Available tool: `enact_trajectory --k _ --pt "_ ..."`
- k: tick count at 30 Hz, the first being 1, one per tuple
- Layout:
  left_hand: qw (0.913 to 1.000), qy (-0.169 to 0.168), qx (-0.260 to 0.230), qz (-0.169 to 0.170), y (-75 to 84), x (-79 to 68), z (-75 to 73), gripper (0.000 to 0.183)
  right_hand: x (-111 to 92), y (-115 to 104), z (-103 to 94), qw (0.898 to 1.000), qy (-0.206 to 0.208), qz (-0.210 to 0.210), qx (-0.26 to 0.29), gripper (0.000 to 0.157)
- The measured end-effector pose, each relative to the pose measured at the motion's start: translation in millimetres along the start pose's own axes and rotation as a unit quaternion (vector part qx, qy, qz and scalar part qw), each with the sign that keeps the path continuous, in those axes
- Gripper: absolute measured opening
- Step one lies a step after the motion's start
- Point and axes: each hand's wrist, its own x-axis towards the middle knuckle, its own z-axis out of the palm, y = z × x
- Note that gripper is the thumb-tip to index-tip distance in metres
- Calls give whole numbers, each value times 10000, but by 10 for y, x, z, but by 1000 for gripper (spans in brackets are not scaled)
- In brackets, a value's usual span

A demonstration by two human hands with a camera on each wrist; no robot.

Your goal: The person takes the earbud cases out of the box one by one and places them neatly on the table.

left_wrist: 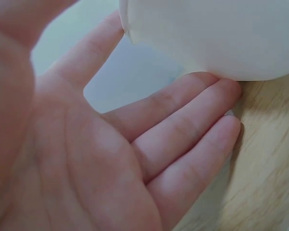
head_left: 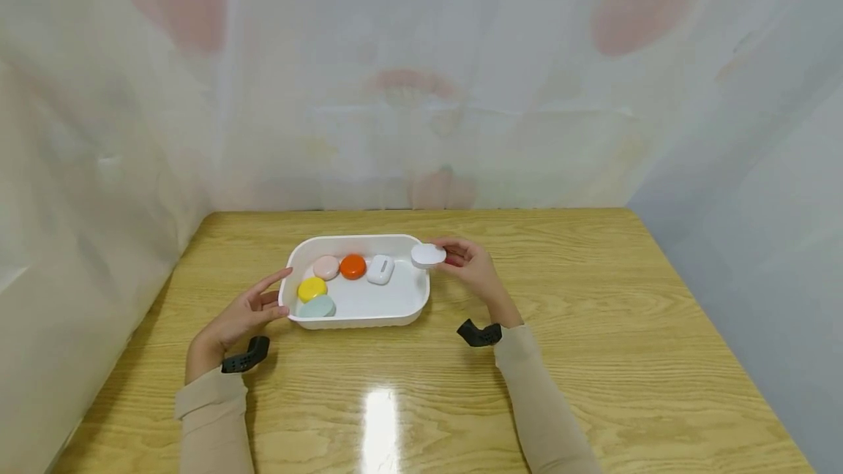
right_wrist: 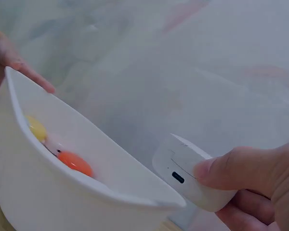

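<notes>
A white plastic bin (head_left: 369, 322) stands on the table with several small rounded cases in it: a pale pink one (head_left: 326, 268), an orange one (head_left: 353, 266), a yellow one (head_left: 312, 289), a pale green one (head_left: 318, 306) and a white earbud case (head_left: 380, 270). My left hand (head_left: 246, 314) touches the bin's left end, fingers fairly straight and spread along rim and outer wall. Over the bin's right end, my right hand (head_left: 470, 268) pinches another white earbud case (right_wrist: 190, 175) between thumb and fingers. That case's charging port (right_wrist: 177, 177) shows in the right wrist view.
The wooden table (head_left: 593, 357) runs back to a pale translucent sheet (head_left: 421, 152), with more sheeting at both sides. Each wrist wears a black camera mount, one at the left sleeve (head_left: 245, 355) and one at the right (head_left: 479, 333).
</notes>
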Motion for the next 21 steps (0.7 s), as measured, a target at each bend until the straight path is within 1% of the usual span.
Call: enact_trajectory --k 2,6,10,17,21 --pt "10000 1 -9 5 -8 2 -1 76 -17 17 -67 9999 30 20 102 40" --pt "10000 1 13 17 -24 -4 -4 76 -53 48 -199 10000 34 16 90 39" --pt "10000 -4 6 56 -28 -7 -4 76 -96 112 -365 9998 91 94 -119 40" --pt "9999 -37 47 88 -21 0 -4 75 -190 231 -665 9978 489 322 -319 43" --pt "9999 -18 86 62 -19 -1 -5 75 -241 288 -778 9953 708 529 -401 42"
